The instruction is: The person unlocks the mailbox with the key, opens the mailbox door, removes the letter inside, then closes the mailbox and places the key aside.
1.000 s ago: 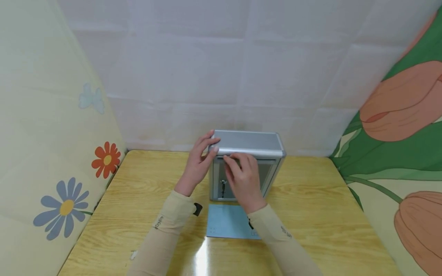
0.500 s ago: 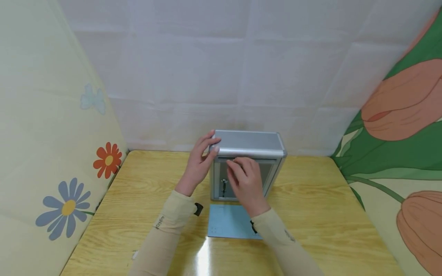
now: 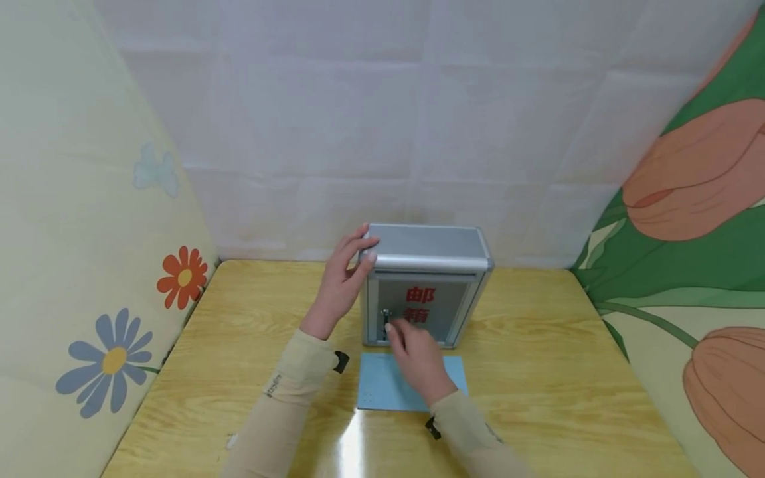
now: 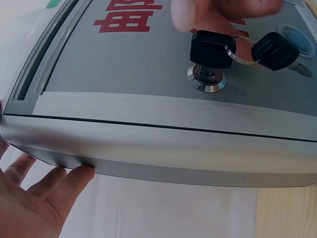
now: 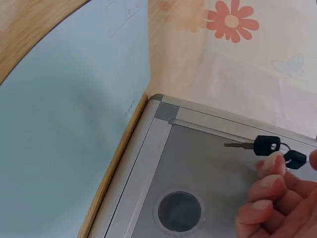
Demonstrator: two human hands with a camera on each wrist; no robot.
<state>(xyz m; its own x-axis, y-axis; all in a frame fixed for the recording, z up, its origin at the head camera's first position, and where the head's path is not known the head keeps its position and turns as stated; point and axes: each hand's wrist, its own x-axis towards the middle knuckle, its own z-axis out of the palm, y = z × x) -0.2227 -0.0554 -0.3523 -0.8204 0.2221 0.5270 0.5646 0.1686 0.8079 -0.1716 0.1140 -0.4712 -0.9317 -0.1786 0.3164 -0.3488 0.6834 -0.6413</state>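
A silver-grey metal mailbox (image 3: 430, 247) with red characters stands upright on the table. My left hand (image 3: 339, 282) rests on its upper left corner, fingers extended along the top and side; in the left wrist view, fingertips (image 4: 81, 173) touch the box's side. One black-headed key (image 4: 213, 47) sits in the round lock (image 4: 207, 79) on the mailbox door. A second key (image 4: 275, 51) hangs from the same ring. My right hand (image 3: 418, 358) is at the keys, fingers loosely bent. In the right wrist view, a gap shows between thumb and fingers beside a black key head (image 5: 295, 159).
A light blue sheet (image 3: 382, 392) lies flat on the wooden table (image 3: 538, 372) before the mailbox, partly under my right hand. A pale cloth wall (image 3: 329, 133) rises close behind. Flower-printed panels flank both sides. The mailbox door has a round window (image 5: 179, 211).
My right hand has moved down from the slot at the mailbox's top to the keys at the lock, uncovering the red characters. My left hand stays on the corner.
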